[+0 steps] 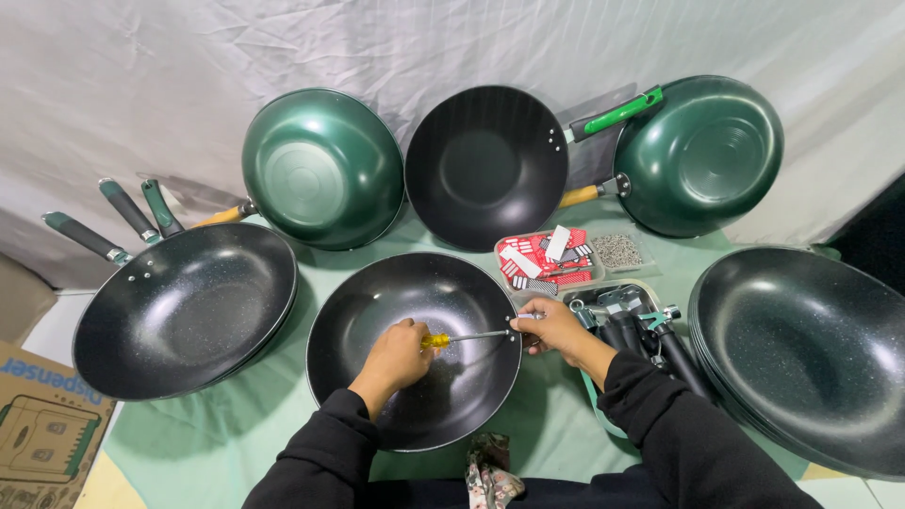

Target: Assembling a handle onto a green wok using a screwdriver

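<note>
The left hand (396,353) is closed around the yellow handle of a screwdriver (462,336), whose thin metal shaft runs across the inside of a black wok (415,351) toward its right rim. There the right hand (556,327) pinches the rim between thumb and fingers, just where the shaft's tip meets the wall; the tip itself and whatever it bears on are hidden under the fingertips. The wok lies open side up on a pale green cloth (556,415), directly in front of the person, and both black sleeves reach in over its near edge. Just right of the right hand sits a tray of black handles (632,325) with metal fittings, partly covered by the wrist. Behind it lie a small tray of red and white packets (550,258) and a clear box of small metal screws (617,250), too fine to make out singly. Further back, three woks lean against a white draped sheet: a green one (322,168) showing its underside, a black one (485,166) facing out with a green handle, and another green one (699,155). A stack of black pans with dark handles (184,309) lies at the left, another stack (811,353) at the right is cut off by the frame, and a cardboard box (42,424) lies at the lower left.
</note>
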